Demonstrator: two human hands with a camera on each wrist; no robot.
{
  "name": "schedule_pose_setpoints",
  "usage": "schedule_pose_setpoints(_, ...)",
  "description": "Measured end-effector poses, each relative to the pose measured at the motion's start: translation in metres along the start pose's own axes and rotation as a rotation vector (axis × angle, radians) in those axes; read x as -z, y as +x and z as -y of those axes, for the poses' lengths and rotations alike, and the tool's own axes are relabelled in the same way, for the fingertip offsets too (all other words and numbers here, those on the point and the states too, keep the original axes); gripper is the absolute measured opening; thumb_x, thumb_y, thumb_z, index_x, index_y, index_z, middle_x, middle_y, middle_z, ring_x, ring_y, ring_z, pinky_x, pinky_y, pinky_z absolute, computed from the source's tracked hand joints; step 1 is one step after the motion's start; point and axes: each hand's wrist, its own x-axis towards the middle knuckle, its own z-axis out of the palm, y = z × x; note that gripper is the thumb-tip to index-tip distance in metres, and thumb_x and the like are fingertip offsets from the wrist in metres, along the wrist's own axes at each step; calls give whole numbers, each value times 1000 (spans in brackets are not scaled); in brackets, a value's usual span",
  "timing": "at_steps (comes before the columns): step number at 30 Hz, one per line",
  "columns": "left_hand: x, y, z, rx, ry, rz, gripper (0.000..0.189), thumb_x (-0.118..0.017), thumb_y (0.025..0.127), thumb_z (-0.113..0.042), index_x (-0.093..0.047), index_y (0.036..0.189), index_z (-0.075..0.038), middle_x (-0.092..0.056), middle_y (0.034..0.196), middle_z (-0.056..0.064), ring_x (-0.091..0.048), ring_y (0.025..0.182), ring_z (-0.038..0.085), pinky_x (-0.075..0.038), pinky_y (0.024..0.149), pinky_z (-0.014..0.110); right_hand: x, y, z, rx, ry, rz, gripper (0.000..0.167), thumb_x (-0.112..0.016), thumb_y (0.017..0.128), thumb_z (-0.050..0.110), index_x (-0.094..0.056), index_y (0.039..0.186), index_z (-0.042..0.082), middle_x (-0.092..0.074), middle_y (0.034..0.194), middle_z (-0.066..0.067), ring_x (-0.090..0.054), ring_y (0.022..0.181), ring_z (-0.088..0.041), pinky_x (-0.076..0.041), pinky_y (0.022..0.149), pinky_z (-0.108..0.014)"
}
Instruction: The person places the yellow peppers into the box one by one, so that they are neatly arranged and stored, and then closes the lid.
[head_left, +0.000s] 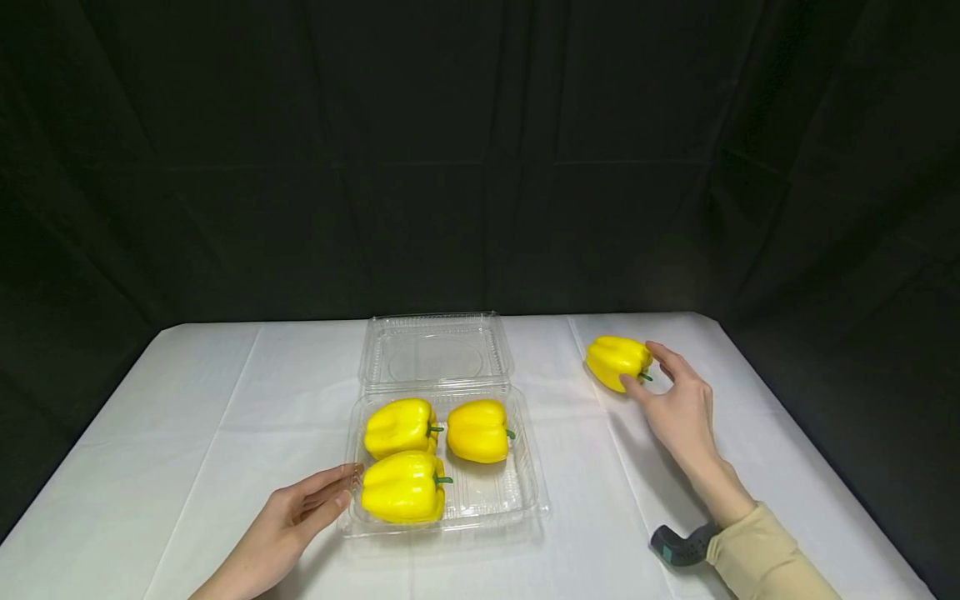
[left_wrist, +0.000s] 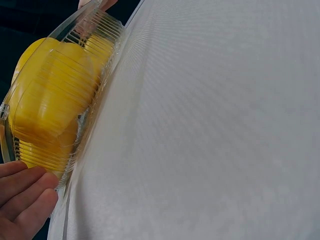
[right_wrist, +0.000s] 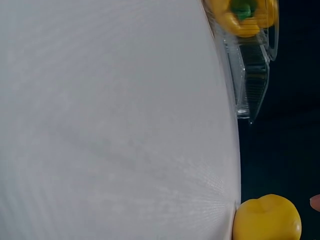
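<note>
Three yellow bell peppers lie in a clear plastic clamshell container (head_left: 487,500): one at back left (head_left: 401,427), one at front left (head_left: 405,487), one at right (head_left: 478,431). My left hand (head_left: 288,521) is at the container's left side; in the left wrist view its extended fingers (left_wrist: 30,195) lie against the ribbed wall. A fourth bell pepper (head_left: 613,361) lies on the table at the right. My right hand (head_left: 682,408) spans its stem end, thumb and fingers spread. In the right wrist view a fingertip (right_wrist: 315,202) stands apart from this pepper (right_wrist: 267,220).
The container's lid (head_left: 435,350) is hinged back, lying behind the base. A white cloth covers the table (head_left: 225,433), and black curtains (head_left: 480,167) hang behind and at the sides. A dark device (head_left: 678,546) is on the right wrist beside a beige sleeve (head_left: 765,558).
</note>
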Motion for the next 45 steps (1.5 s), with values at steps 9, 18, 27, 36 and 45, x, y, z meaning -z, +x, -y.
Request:
schedule_pose_setpoints(9, 0, 0, 0, -3, 8, 4, 47, -56, 104, -29, -53, 141, 1, -58, 142, 15, -60, 124, 14, -47, 94, 14, 1, 2, -5, -67, 0, 18, 60, -79, 86, 16, -55, 139, 1, -57, 140, -21, -54, 127, -44, -45, 104, -55)
schedule_pose_setpoints(18, -1, 0, 0, -16, 13, -2, 47, -56, 104, -28, -53, 141, 1, -58, 142, 15, -60, 126, 21, -47, 94, 14, 1, 4, -12, -141, -3, 72, 68, -78, 88, 24, -48, 145, 0, -51, 146, -23, -48, 132, -46, -42, 107, -56)
schedule_pose_setpoints(27, 0, 1, 1, -16, 3, 3, 46, -56, 104, -25, -52, 141, 1, -56, 144, 15, -59, 127, 20, -46, 94, 12, -4, 5, -19, -205, -13, 98, 74, -76, 89, 30, -43, 148, -1, -46, 149, -25, -45, 135, -47, -40, 109, -58)
schedule_pose_setpoints(36, 0, -1, 0, -2, 7, -4, 47, -57, 103, -28, -54, 140, 0, -58, 142, 14, -59, 124, 11, -46, 94, 12, -7, 5, -24, -221, 11, 123, 77, -75, 90, 34, -40, 150, -1, -44, 152, -25, -43, 137, -46, -40, 110, -57)
schedule_pose_setpoints(45, 1, 0, 2, -26, 3, 15, 48, -55, 104, -28, -52, 141, 2, -57, 143, 17, -59, 127, 22, -47, 94, 14, -11, 5, -29, -196, 31, 132, 78, -74, 91, 34, -39, 150, -2, -42, 152, -25, -41, 138, -46, -41, 109, -56)
